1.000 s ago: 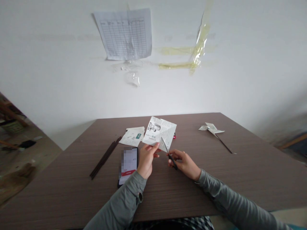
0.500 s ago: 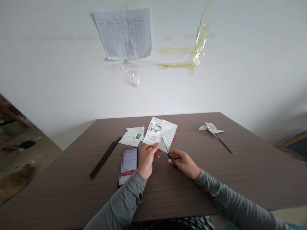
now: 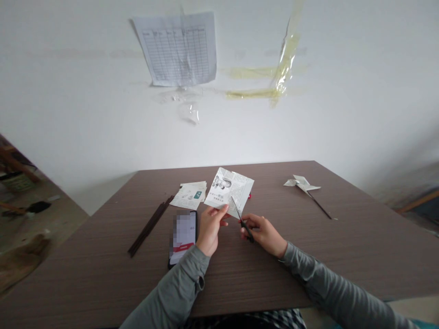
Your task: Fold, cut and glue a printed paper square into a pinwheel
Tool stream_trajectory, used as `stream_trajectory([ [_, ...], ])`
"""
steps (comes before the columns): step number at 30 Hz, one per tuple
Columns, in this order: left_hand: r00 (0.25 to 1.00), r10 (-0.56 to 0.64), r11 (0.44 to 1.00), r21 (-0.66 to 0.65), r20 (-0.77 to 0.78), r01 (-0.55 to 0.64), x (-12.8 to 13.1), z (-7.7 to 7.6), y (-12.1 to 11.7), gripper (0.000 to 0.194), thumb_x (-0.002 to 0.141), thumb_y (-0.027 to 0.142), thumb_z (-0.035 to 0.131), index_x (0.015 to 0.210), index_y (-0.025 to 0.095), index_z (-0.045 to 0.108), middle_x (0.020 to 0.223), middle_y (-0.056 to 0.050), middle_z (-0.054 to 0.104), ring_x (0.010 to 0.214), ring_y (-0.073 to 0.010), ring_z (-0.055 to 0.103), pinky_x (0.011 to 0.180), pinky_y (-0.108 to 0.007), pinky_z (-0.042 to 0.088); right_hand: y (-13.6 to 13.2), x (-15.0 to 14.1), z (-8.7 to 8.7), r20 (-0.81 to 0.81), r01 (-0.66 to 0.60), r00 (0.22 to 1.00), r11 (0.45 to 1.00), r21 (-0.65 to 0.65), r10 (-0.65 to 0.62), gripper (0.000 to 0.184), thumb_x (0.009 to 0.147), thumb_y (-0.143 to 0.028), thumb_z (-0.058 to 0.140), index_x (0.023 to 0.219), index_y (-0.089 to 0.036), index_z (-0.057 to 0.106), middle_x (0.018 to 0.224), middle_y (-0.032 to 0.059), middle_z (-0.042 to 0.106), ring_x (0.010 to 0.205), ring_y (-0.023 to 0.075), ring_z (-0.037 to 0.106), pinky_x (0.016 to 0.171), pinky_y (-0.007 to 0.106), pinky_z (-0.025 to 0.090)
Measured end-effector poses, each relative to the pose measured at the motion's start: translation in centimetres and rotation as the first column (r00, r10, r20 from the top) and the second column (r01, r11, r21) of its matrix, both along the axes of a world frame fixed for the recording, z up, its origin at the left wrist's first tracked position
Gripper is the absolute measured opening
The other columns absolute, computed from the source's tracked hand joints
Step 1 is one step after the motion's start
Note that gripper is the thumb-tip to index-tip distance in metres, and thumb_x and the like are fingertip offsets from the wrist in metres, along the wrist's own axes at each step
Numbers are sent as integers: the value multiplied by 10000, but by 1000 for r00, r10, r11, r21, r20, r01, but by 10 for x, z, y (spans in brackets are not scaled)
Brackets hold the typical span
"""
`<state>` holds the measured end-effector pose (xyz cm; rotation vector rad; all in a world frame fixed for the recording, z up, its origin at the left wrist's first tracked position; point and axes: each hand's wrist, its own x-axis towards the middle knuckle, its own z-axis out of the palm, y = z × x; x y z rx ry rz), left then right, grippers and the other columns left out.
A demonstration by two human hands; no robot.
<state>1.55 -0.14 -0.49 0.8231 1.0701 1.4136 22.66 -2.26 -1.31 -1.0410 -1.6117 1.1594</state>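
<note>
My left hand [image 3: 210, 228] pinches the near edge of a square of newspaper [image 3: 231, 185], thumb on top, and holds it above the table. Print and a small grey picture cover the paper. My right hand [image 3: 264, 233] is closed round the dark handles of a pair of scissors [image 3: 246, 228]. The scissors' blade lies over the paper's near right corner, pointing up and left; the other blade is hidden. Behind the paper a bit of a red thing [image 3: 250, 196] shows, too covered to name.
Left of my hands lie more newspaper squares [image 3: 188, 195], a bundle of thin dark sticks [image 3: 151, 226] and a phone [image 3: 183, 237] on the brown table [image 3: 343, 256]. A paper pinwheel [image 3: 303, 184] on a stick lies at the right. A white wall [image 3: 240, 137] stands behind.
Almost nothing differs. The newspaper square and the scissors have shifted very slightly; both hands keep their grip.
</note>
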Motion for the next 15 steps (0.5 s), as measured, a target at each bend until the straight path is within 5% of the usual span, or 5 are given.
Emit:
stream_trajectory([
  [8,1000,19,1000,3,12,-19,-2,1,1,486,655,469,1226,916,193,922,1019,-111,990,837,-237,902,577,-232,535,-4,-3,5,12,13,1000,1000,-17,-12,532,817,-823,1034,943,-323,901,715,76,894,658,357,830,739,513,707],
  [15,997,77,997,8,-13,-77,-8,3,5,489,681,496,1221,867,199,880,967,-88,962,835,-241,891,597,-249,567,-3,3,2,159,3,987,999,40,-9,359,909,-674,949,1020,-333,926,773,52,933,765,369,874,1052,596,703],
])
